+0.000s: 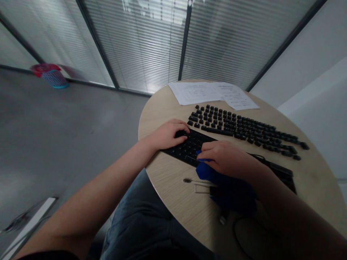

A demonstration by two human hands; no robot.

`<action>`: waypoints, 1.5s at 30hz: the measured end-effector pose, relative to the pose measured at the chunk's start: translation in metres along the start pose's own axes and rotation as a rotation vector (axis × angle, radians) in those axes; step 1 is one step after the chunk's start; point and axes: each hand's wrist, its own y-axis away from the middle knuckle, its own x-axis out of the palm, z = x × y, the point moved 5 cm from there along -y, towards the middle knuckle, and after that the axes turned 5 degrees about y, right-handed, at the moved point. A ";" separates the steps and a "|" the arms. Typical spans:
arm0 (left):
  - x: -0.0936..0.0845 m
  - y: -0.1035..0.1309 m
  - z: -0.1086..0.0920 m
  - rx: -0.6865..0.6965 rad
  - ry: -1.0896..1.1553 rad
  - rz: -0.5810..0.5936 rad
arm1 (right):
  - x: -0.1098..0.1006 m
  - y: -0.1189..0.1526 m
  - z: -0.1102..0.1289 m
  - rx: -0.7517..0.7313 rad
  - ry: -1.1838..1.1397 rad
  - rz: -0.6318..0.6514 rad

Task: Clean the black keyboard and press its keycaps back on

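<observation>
A black keyboard base [187, 147], stripped of its keycaps, lies near the table's front left edge. Over its left end rests my left hand [169, 134], thumb and fingers apart, touching its top. My right hand [221, 156] pinches a blue cloth [208, 172] against the middle of the base. The cloth hangs down toward me, into the shade of my forearm. Partly beneath it lie a keycap puller with a wire loop [202, 189] and a thin tool with a dark oval tip [187, 180]. The right part of the base is hidden behind my right arm.
Loose black keycaps [240, 126] sit in rows behind the base. Printed papers [200, 92] lie at the back of the round wooden table [155, 108]. A USB plug [222, 219] and cable are near the front. A blue and red basket [55, 78] stands on the floor.
</observation>
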 end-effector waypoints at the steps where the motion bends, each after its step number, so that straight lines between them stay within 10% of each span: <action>1: 0.000 0.000 0.000 0.002 0.000 0.000 | 0.001 0.000 -0.003 0.015 -0.006 -0.009; 18: 0.001 0.000 0.003 0.010 -0.028 -0.001 | -0.004 0.003 -0.003 -0.011 0.033 -0.013; 29: -0.004 0.000 0.005 -0.018 0.035 -0.001 | -0.111 0.079 -0.025 0.258 0.110 -0.711; 38: -0.017 0.001 0.012 -0.109 0.065 -0.205 | -0.132 0.126 -0.030 0.576 -0.028 -1.524; 45: -0.027 0.002 0.010 -0.140 0.037 -0.322 | -0.164 0.131 -0.059 0.606 -0.059 -1.478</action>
